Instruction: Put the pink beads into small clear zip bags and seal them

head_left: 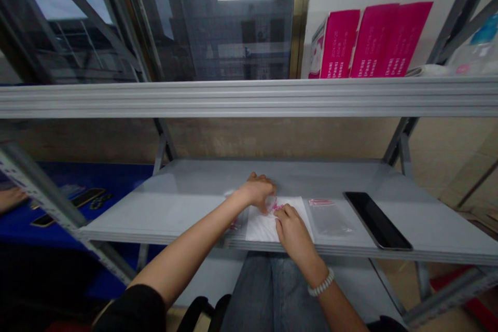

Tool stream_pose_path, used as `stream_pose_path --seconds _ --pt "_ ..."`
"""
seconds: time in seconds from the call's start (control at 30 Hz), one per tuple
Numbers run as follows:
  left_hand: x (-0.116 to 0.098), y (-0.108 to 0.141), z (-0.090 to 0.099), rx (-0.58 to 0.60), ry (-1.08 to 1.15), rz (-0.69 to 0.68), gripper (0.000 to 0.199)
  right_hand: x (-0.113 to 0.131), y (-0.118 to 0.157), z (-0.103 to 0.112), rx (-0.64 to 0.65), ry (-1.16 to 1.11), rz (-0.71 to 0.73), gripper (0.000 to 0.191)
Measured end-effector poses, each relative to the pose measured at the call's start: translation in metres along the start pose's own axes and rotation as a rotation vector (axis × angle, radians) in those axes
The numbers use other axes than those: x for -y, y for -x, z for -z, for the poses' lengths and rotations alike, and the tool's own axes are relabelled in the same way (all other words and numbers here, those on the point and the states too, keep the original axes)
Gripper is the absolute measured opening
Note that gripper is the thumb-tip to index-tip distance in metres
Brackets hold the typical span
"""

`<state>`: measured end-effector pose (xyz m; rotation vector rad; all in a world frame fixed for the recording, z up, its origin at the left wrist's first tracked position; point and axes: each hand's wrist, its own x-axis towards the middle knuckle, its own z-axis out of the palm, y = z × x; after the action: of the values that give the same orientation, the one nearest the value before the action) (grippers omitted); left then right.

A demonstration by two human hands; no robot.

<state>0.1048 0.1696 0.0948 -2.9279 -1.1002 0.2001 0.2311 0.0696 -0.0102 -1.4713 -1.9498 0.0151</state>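
Nearby: clr poly bag [330,218], blk tablet [377,220] on grey shelf [155,218].

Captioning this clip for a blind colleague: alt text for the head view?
The left hand and right hand handle a small pink-and-clear item above a white sheet on a grey metal shelf. A clear plastic bag and a black tablet lie to the right.

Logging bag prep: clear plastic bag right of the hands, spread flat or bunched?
Spread flat: the clear plastic bag lies smooth on the grey shelf, beside the right hand, no visible folds.
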Motion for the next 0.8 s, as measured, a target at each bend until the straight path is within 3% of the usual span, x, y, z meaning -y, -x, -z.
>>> stream_pose_path --seconds 0.27,0.37,0.47,0.57,0.7,0.8 --pt "-0.011 -0.004 0.007 -0.039 -0.003 0.041 0.041 0.001 0.0 0.001 -0.036 -0.102 -0.011 0.031" --pt "-0.005 0.014 0.008 -0.147 0.038 0.124 0.045 0.003 0.002 0.005 -0.088 -0.205 -0.026 0.029" --pt "-0.011 0.043 0.001 -0.331 0.084 0.245 0.047 0.006 0.006 0.011 -0.193 -0.335 -0.086 0.025" --pt "-0.039 0.068 -0.017 -0.53 0.147 0.368 0.041 0.014 0.01 0.014 -0.288 -0.565 -0.219 0.023" --pt "-0.09 0.079 -0.05 -0.711 0.261 0.494 0.033 0.03 0.014 0.013 -0.244 -1.119 -0.409 0.044" --pt "-0.115 0.08 -0.067 -0.845 0.592 0.544 0.044 0.036 0.02 0.016 -0.219 -1.203 -0.442 0.043"
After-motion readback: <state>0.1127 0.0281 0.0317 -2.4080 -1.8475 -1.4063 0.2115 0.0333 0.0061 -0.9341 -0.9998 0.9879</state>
